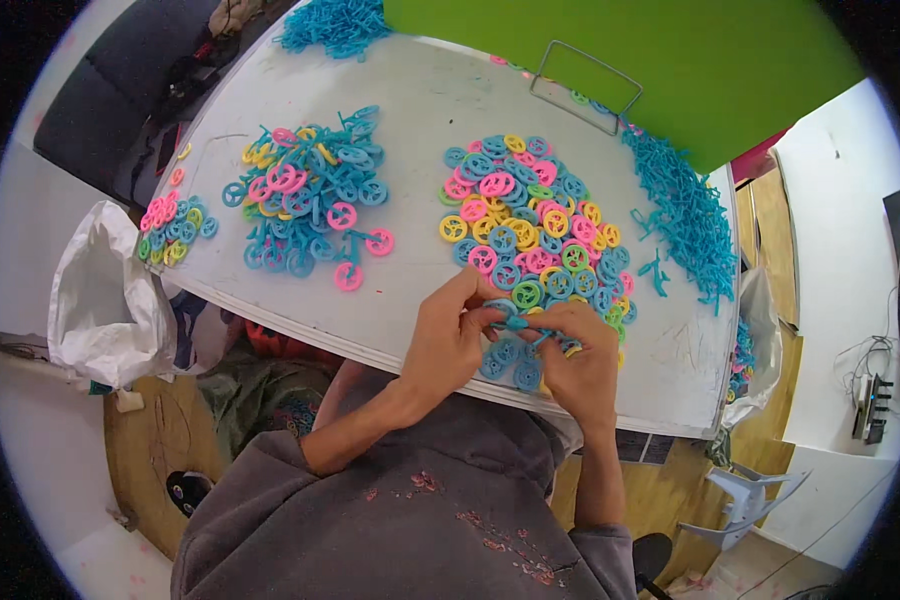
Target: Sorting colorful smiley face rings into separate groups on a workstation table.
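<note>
Over the table's front edge my two hands meet. My left hand (448,330) is closed, its thumb and fingers pinching a small blue spoked plastic wheel (500,307). My right hand (578,352) is also closed, gripping a small teal plastic stem piece (542,338) against the wheel; the fingers partly hide where the two parts meet. Just beyond lies a heap of loose spoked wheels (540,228) in blue, pink, yellow and green. A few blue wheels (526,374) lie below my fingers at the table edge.
On the white table (410,130), a pile of teal stems joined with wheels (305,200) lies to the left, with a small group of wheels (175,228) farther left. Teal stems (682,215) are heaped at right, more (335,28) at far left. A green panel (650,60) borders the back.
</note>
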Available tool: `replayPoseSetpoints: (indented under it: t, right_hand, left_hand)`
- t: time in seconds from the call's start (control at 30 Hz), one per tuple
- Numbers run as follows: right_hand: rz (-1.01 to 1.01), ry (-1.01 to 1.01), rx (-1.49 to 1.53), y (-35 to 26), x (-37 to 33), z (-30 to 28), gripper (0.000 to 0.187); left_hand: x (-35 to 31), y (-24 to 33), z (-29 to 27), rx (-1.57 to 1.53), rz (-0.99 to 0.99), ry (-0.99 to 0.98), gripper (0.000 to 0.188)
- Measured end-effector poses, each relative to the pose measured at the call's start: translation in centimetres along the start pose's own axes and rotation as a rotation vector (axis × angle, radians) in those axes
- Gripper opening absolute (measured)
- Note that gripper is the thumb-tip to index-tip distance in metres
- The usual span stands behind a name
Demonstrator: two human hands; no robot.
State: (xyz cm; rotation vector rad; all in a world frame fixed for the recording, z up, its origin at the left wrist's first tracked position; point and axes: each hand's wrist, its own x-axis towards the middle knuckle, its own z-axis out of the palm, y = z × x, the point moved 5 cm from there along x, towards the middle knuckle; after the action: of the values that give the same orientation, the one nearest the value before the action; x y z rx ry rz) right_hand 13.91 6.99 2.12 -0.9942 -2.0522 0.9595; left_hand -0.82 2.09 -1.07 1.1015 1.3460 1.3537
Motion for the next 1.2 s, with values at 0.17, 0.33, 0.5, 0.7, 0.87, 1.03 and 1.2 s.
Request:
replayPoseSetpoints:
  t: [0.17, 0.33, 0.5, 0.7, 0.87, 1.03, 1.2]
  right_hand:
    - [0.186, 0.082, 0.139, 1.2, -0.2, -0.2, 0.013]
    - [0.355, 0.037, 0.347, 1.8, -0.4, 0.1, 0.012]
    - [0.479, 0.080, 0.508, 2.5, -0.8, 0.1, 0.014]
    - [0.014, 0.377, 0.008, -0.2, -0.6, -0.2, 0.015]
    - [-0.098, 0.364, -0.092, -0.7, -0.7, -0.6, 0.025]
    - [-0.120, 0.225, -0.057, -1.6, -0.4, -1.4, 0.027]
    - [0.110, 0.286, 0.078, 0.9, 1.3, -4.2, 0.024]
  left_hand:
    - [0.3, 0.4, 0.2, -0.222, 0.041, 0.023, 0.016]
    - [0.2, 0.3, 0.3, -0.241, 0.058, 0.021, 0.011]
    - [0.1, 0.5, 0.9, -0.303, 0.097, 0.022, 0.009]
    - [0.2, 0.7, 0.9, -0.339, 0.158, 0.074, 0.014]
    - [0.1, 1.3, 0.7, -0.264, 0.184, 0.071, 0.027]
    - [0.2, 2.9, -0.2, 0.248, 0.399, 0.104, 0.033]
    - [0.2, 5.4, -5.6, 0.329, 0.366, 0.414, 0.027]
